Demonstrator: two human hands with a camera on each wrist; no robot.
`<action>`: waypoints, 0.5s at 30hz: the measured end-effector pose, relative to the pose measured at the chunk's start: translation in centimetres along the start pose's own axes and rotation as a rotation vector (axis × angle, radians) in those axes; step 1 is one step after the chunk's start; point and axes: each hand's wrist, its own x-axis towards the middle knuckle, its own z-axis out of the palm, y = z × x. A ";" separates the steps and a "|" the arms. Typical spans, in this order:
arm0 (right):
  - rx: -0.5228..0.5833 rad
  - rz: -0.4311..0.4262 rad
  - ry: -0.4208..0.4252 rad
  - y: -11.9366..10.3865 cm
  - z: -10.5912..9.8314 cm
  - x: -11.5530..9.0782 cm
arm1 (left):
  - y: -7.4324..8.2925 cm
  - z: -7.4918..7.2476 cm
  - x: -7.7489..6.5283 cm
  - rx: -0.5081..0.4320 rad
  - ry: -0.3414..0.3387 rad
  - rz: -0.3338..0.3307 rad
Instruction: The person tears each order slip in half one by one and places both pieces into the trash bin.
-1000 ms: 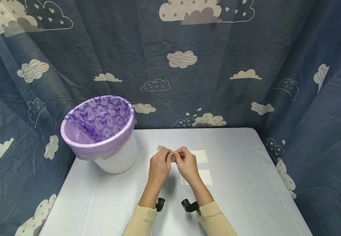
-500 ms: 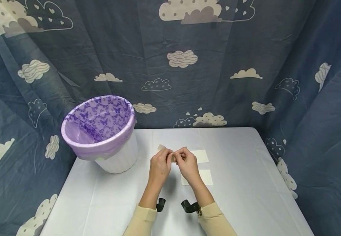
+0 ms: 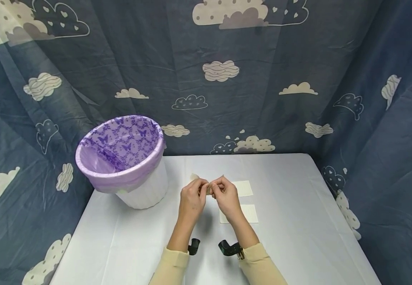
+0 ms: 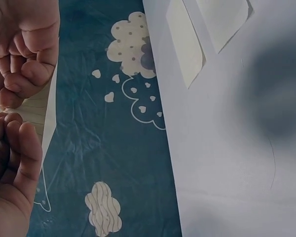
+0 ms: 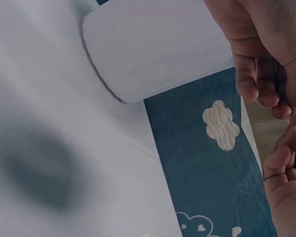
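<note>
Near the middle of the table my left hand (image 3: 192, 200) and right hand (image 3: 226, 198) meet at the fingertips. Both pinch a thin, pale cream sheet (image 3: 194, 177) that is mostly hidden behind them. Faint lines cross this sheet (image 4: 35, 109) in the left wrist view, and a strip of the same sheet (image 5: 265, 123) shows between the hands in the right wrist view. Two flat, cream rectangular pieces lie on the table: the farther piece (image 3: 243, 188) just beyond my right hand, the nearer piece (image 3: 250, 214) partly covered by that hand and wrist.
A white bin (image 3: 145, 192) with a purple butterfly-patterned liner (image 3: 131, 178) folded over its rim stands at the table's back left. White cloth covers the table (image 3: 298, 221). A dark blue curtain (image 3: 241, 111) with cloud prints hangs behind and at both sides.
Both hands stay almost in place, still pinching the sheet, with only slight finger movement at the meeting point. The two flat pieces and the bin are unmoved.
</note>
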 end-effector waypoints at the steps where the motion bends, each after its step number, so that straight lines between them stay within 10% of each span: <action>1: 0.008 0.002 0.002 0.0 0.0 0.0 | 0.1 0.0 0.0 -0.006 0.001 -0.001; 15: 0.054 0.004 0.010 -0.3 0.0 -0.2 | 0.5 -0.2 -0.2 -0.079 0.016 -0.084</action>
